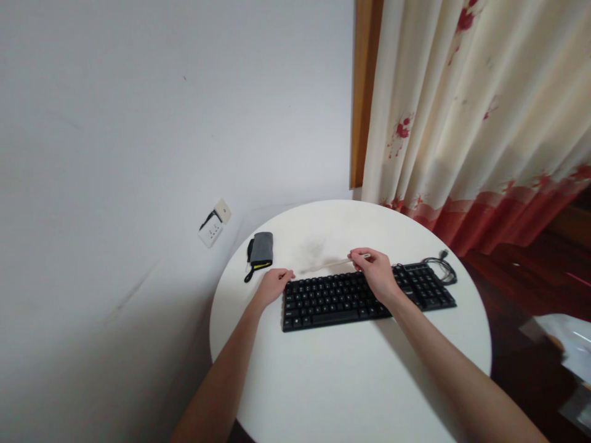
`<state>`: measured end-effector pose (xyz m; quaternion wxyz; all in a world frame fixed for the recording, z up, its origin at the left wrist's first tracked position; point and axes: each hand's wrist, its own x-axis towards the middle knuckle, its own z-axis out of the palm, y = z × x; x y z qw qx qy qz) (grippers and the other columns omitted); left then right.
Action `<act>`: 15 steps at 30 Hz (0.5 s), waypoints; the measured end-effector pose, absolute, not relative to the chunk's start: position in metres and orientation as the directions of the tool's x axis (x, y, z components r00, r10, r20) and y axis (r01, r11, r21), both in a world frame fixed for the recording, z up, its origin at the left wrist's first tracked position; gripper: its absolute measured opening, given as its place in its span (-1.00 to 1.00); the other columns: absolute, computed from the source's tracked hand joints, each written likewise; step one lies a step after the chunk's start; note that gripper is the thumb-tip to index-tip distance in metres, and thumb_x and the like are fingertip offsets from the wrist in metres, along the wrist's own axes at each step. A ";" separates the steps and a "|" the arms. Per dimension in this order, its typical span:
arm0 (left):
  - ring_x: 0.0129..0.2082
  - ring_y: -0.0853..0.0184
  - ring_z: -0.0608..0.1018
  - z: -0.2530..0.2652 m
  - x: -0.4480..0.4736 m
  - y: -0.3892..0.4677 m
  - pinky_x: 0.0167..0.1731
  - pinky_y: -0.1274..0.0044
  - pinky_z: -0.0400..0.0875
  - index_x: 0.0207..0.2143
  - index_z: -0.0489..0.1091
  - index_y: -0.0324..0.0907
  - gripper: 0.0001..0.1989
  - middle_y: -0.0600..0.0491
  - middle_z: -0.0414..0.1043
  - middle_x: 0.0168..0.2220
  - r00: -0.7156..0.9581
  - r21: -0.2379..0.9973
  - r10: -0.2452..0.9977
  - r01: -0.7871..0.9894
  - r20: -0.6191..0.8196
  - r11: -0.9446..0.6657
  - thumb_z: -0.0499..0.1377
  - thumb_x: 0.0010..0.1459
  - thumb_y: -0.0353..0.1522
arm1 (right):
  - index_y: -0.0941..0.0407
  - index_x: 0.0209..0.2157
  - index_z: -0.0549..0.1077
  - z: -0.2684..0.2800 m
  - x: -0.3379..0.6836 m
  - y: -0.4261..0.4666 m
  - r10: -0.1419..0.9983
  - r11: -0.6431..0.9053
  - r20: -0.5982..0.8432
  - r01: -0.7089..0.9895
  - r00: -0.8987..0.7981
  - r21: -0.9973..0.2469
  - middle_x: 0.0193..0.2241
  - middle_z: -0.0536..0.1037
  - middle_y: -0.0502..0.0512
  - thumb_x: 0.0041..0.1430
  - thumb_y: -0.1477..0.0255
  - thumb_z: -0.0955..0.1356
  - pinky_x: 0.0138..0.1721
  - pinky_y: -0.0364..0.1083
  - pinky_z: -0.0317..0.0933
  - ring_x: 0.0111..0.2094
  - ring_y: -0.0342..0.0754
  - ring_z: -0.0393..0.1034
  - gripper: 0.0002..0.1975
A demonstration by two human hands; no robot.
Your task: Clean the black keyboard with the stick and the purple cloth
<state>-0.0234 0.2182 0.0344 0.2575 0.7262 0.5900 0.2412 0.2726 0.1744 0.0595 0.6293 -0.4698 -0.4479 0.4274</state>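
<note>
A black keyboard lies flat on the white round table. At its far left corner is my left hand, fingers closed on the edge. Above the middle of the keyboard, my right hand pinches a thin pale stick. The stick points left along the far edge of the keys, and its far end is too blurred to name. Around that end shows a smeared grey patch; I cannot tell whether it is part of the stick or dust on the table.
A dark grey folded cloth or pouch with a black loop lies at the far left of the table. The coiled black cable rests beyond the keyboard's right end. Behind are a wall socket and a flowered curtain.
</note>
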 end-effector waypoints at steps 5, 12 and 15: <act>-0.37 0.23 0.55 0.035 -0.023 0.218 -0.34 0.50 0.31 -0.37 0.58 -0.25 -0.56 -0.02 0.58 -0.41 0.196 0.668 0.980 0.723 0.045 -0.175 0.01 0.18 -0.16 | 0.19 -0.27 0.52 0.057 0.273 0.177 0.947 0.204 0.131 -0.233 0.293 -0.951 -0.36 0.60 0.16 -0.04 0.22 0.46 -0.44 -0.14 0.19 -0.49 -0.17 0.28 -0.65; -0.35 0.22 0.56 0.035 -0.022 0.217 -0.32 0.50 0.32 -0.38 0.58 -0.24 -0.56 -0.02 0.59 -0.40 0.194 0.664 0.980 0.725 0.054 -0.180 0.00 0.17 -0.16 | 0.19 -0.31 0.50 0.060 0.271 0.177 0.952 0.186 0.080 -0.355 0.295 -0.916 -0.33 0.61 0.21 -0.05 0.23 0.47 -0.46 -0.14 0.19 -0.50 -0.18 0.28 -0.66; -0.33 0.21 0.56 0.033 -0.024 0.218 -0.30 0.49 0.32 -0.39 0.58 -0.23 -0.56 -0.02 0.59 -0.39 0.200 0.663 0.978 0.724 0.061 -0.189 0.00 0.18 -0.15 | 0.18 -0.37 0.49 0.059 0.262 0.173 0.956 0.176 0.079 -0.336 0.284 -0.925 -0.33 0.61 0.21 -0.04 0.23 0.46 -0.45 -0.14 0.21 -0.50 -0.17 0.29 -0.70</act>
